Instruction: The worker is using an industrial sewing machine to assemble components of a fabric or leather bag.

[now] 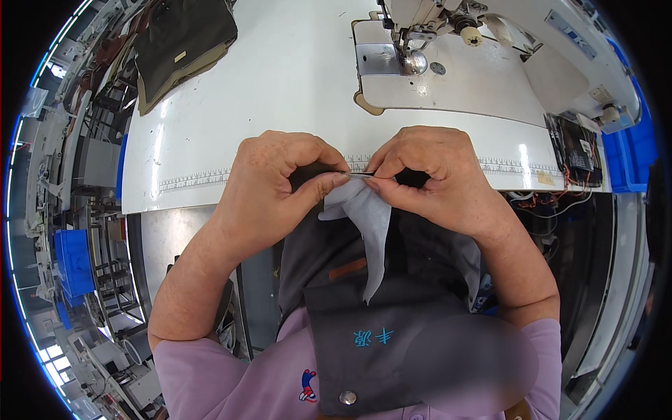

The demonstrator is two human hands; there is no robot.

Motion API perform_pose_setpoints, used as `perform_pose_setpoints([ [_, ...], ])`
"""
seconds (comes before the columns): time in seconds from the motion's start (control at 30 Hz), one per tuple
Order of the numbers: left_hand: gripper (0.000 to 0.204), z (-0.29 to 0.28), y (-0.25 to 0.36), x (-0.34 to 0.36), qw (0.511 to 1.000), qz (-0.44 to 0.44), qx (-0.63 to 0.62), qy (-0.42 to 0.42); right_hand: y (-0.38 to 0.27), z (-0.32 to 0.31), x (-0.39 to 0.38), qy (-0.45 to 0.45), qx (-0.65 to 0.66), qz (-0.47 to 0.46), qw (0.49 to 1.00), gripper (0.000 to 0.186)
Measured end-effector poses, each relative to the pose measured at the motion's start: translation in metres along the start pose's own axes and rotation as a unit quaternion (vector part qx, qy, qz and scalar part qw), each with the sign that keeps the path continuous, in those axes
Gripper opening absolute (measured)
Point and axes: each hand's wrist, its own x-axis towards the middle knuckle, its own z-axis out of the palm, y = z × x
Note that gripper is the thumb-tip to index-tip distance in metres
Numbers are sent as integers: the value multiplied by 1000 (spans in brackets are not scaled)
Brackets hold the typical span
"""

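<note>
A light grey piece of fabric (371, 222) hangs in folds from between my hands, over the table's front edge and in front of my dark apron. My left hand (280, 178) pinches its upper edge between thumb and index finger. Close beside it, my right hand (432, 171) pinches the same edge, with only a short stretch of cloth between the fingertips. The fabric's lower end narrows to a loose point. Both hands are over the printed ruler scale (192, 183) along the table's edge.
A sewing machine (413, 59) stands at the back right of the white table (280, 91). Dark folded cloth pieces (185, 49) lie at the back left. Wires and a dark box (577, 150) sit at the right edge. Blue bins (73, 262) stand beyond the left side.
</note>
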Motion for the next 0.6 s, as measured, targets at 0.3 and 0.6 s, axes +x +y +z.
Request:
perform_pose_setpoints([
  [0.3,11,3,7,10,991,-110,-68,-31,-3,-4,-6,5,-20,43,999,11],
  [0.6,13,3,31,37,974,-108,-195,-45,-34,-60,-7,6,23,46,999,10],
])
